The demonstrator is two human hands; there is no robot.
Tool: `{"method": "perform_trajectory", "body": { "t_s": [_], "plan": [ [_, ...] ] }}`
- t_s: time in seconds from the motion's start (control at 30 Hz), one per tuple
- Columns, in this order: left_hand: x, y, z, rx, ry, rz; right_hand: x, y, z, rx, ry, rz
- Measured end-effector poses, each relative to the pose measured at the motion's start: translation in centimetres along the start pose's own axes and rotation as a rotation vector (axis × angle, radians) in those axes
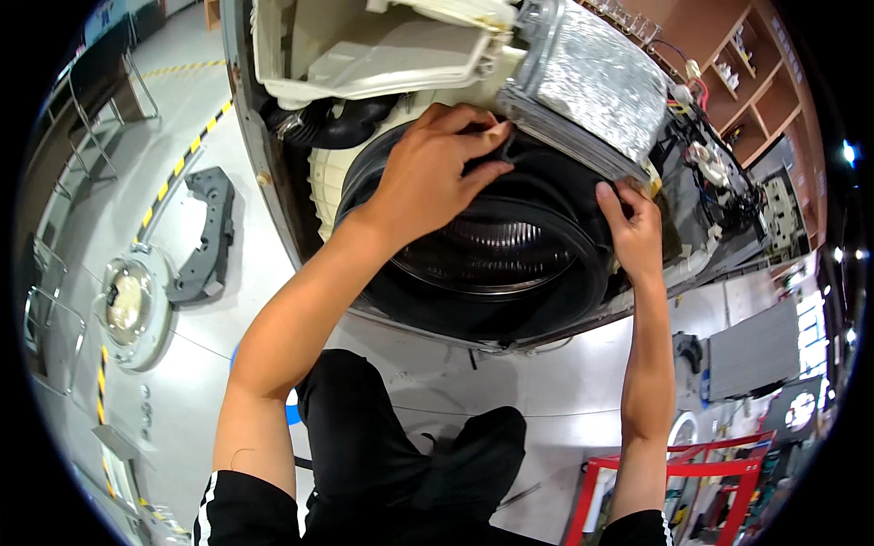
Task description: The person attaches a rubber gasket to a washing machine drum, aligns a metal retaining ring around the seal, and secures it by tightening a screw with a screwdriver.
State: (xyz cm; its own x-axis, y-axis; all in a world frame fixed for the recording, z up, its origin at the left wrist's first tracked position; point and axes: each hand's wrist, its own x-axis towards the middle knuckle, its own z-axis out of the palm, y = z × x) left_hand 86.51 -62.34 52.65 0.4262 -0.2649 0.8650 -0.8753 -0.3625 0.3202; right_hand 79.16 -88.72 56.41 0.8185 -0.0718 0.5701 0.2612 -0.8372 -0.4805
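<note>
A washing machine with its front panel off stands before me, its black rubber door seal point(473, 318) ringing the metal drum point(496, 255). At the top of the seal, my left hand point(432, 168) is closed, with thumb and fingers pinching the rubber's edge. My right hand point(637, 227) grips the seal's upper right edge, thumb in front and fingers partly hidden behind it. Just above both hands sits a foil-covered silver box point(601, 77). The cream detergent drawer housing point(391, 68) lies above my left hand, with a black hose point(350, 123) below it.
Loose wiring point(706, 173) hangs at the machine's right side. On the floor at left lie a round door with a glass centre point(127, 305) and a dark grey curved block point(214, 246). A red metal frame point(692, 469) stands at lower right, and wooden shelves point(765, 91) are behind.
</note>
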Motion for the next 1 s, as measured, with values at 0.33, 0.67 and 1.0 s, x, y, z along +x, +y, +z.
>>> {"method": "perform_trajectory", "body": {
  "t_s": [0.33, 0.67, 1.0],
  "plan": [
    [-1.0, -0.1, 2.2, -0.106, 0.335, 0.018, -0.6, 1.5, -0.6, 0.076, 0.020, 0.085],
    [1.9, 0.7, 1.8, -0.124, 0.290, -0.374, -0.5, 1.5, -0.9, 0.016, 0.047, 0.069],
    [3.8, -0.5, -0.5, -0.196, -0.129, -0.549, -1.5, 1.2, 1.5, 0.237, 0.266, 0.137]
  ]
}}
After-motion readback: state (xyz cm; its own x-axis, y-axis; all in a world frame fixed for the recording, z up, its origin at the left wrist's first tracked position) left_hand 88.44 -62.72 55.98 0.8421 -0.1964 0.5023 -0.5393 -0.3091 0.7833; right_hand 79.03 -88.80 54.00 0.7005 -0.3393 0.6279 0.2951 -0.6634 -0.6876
